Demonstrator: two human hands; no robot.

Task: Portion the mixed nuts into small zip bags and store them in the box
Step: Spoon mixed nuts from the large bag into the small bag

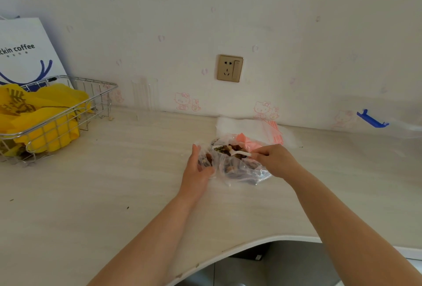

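You're mid-scoop. Your right hand (272,160) pinches a white spoon (239,153) w/ its bowl in the nuts (228,149), which sit in an open clear bag toward the bench's (114,182) back edge, near the wall. Left hand (198,166) grips a small zip bag (206,160), already part-filled, just beside the nuts. Spare zip bags (272,131) lie behind. Next, I'd judge: lift a spoonful, tip it into the small bag's mouth w/o spilling. Box isn't plainly in view.
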